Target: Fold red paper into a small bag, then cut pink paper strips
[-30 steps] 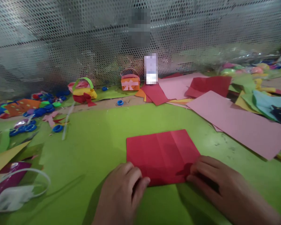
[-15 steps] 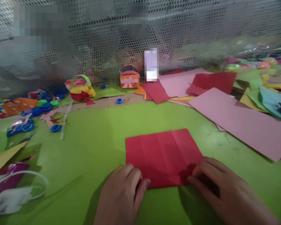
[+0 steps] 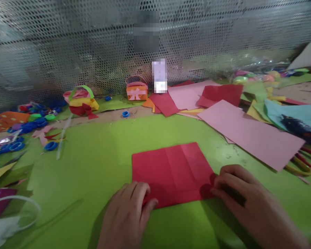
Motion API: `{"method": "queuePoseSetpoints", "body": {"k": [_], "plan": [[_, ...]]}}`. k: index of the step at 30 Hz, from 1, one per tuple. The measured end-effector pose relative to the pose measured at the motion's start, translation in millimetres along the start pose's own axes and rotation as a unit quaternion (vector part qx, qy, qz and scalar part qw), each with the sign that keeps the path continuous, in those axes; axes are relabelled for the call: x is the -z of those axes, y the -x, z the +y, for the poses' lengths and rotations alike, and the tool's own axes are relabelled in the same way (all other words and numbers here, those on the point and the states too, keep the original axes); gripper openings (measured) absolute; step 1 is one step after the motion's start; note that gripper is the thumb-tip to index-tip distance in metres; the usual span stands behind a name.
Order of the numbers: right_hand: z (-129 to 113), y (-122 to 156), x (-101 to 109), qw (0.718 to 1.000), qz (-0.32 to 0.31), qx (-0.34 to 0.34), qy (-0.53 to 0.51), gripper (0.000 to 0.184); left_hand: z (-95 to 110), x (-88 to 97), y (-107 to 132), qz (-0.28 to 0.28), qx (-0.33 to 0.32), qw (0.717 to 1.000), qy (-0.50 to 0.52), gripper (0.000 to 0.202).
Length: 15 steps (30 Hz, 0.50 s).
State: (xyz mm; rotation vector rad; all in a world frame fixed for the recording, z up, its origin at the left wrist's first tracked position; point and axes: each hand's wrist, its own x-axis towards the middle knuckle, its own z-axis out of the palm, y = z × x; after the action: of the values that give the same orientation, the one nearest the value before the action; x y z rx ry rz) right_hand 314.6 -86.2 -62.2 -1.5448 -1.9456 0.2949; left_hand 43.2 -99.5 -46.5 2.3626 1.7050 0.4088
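Green counter (image 3: 93, 166) carries a creased red paper (image 3: 171, 169) lying flat at centre as before, the left hand (image 3: 126, 214) now curling its grip shut on the near left corner, the right hand (image 3: 238, 197) pressing the near right corner, its grip impossible to judge.

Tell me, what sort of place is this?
Probably a paper-craft worktable: loose sheets like the pink sheet lie about, an orange paper basket stands at the back, and the left hand and right hand touch a creased red sheet.
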Motion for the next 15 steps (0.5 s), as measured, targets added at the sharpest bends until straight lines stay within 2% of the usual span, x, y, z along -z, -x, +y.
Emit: {"method": "queuePoseSetpoints", "body": {"k": [4, 9, 11, 13, 15], "plan": [[6.3, -1.5, 1.6, 0.999, -0.005, 0.032, 0.002, 0.030, 6.2, -1.2, -0.9, 0.053, -0.063, 0.996, -0.028, 0.024], [24.9, 4.2, -1.2, 0.996, -0.040, 0.080, 0.024, 0.025, 27.8, 2.3, -11.8, 0.051, -0.182, 0.977, -0.096, 0.028], [33.4, 9.3, -5.6, 0.996, -0.025, 0.082, 0.034, 0.029, 37.5, 1.3, -15.3, 0.053, -0.218, 0.965, -0.139, 0.033], [43.3, 15.4, -12.2, 0.997, -0.001, 0.065, 0.040, 0.036, 49.0, -5.0, -16.6, 0.025, -0.218, 0.962, -0.163, 0.033], [55.7, 20.8, -20.2, 0.998, 0.022, 0.055, 0.030, 0.041, 61.6, -18.0, -16.0, -0.006, -0.179, 0.966, -0.185, 0.026]]}}
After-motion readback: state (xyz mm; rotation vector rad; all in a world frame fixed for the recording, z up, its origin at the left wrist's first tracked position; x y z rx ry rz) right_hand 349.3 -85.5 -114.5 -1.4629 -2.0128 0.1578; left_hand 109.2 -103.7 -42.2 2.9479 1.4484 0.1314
